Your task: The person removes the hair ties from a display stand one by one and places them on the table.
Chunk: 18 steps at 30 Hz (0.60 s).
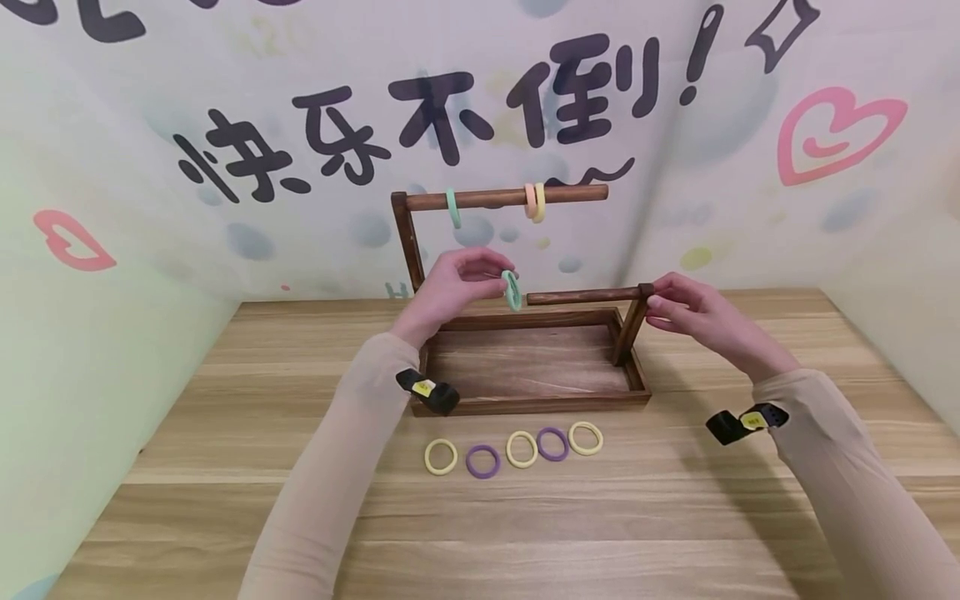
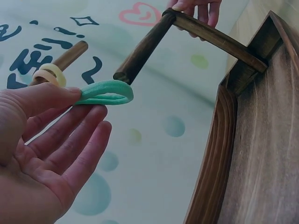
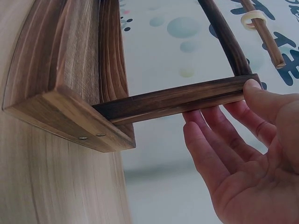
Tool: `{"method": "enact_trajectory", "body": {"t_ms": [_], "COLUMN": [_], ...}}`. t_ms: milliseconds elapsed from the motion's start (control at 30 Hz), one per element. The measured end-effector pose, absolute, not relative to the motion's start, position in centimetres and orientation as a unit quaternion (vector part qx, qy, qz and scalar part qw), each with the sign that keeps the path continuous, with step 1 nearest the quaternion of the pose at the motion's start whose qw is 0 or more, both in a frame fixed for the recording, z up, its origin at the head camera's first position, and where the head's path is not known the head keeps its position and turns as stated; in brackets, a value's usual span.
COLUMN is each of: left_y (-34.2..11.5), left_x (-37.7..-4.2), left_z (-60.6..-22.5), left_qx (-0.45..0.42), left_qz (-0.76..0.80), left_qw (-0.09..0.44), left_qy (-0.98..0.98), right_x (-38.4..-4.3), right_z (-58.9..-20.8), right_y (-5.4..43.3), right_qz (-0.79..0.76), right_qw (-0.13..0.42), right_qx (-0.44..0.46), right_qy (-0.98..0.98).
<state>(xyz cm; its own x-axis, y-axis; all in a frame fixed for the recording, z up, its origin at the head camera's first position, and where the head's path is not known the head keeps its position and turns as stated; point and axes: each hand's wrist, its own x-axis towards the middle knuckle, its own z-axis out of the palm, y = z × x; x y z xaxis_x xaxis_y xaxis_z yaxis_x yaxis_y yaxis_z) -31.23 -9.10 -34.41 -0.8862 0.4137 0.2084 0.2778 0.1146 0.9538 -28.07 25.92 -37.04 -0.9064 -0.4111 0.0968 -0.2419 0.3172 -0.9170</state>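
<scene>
Backdrop lettering (image 1: 112, 30) is partly cut off; left hand (image 1: 459, 283), hiding some rack (image 1: 525, 407) behind it, pinches a band (image 2: 108, 87); right hand (image 1: 692, 315) grips a post (image 1: 631, 332).

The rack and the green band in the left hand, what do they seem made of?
Rack: wood, apparently stained dark brown, with a slight sheen; streaky grain shows along its tray wall.
Green band: probably soft, matte fabric, since it bends into a flattened loop where the left hand pinches it; rubber remains possible.
</scene>
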Motion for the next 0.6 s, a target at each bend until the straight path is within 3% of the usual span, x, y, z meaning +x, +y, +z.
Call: {"method": "enact_trajectory", "body": {"t_ms": [600], "left_y": [-9.7], "left_x": [-30.1], "left_z": [-37.5], "left_qx": [0.205], "left_qz": [0.627], "left_qw": [0.088], "left_qy": [0.747], "right_x": [-28.1], "right_z": [-37.1], "right_y": [25.9], "right_qz": [-0.553], "right_qw": [0.078], "right_qx": [-0.201], "right_qy": [0.805]}}
